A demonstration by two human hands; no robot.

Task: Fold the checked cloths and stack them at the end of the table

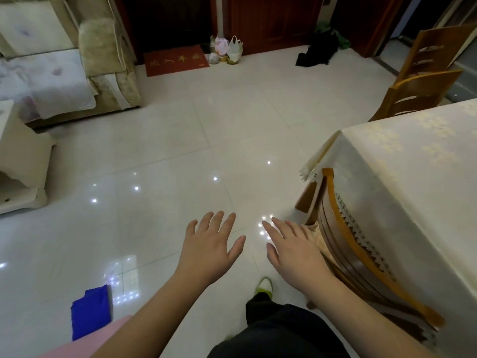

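Over glossy pale floor tiles [167,140], far left a plush beige sofa [77,60], low down a folded blue cloth [90,312]. Then my left hand [210,248], palm down, fingers spread, holding nothing. My right hand [294,250] likewise, flat, empty, beside a curved wooden chair [361,257]. Rightmost, table [418,161] under cream patterned tablecloth. Checked cloths: can't see any.

A cream tablecloth [402,161] with a pale gold floral pattern and a white lace edge covers the desk at the right of the frame, beside honey-brown wooden chairs [423,78]. The floor tiles [160,140] are glossy off-white, with a red doormat [175,60] bearing gold characters at upper centre. A bright blue cloth [90,311] lies at lower left, and the sofa [64,60] at upper left is pale olive-beige.
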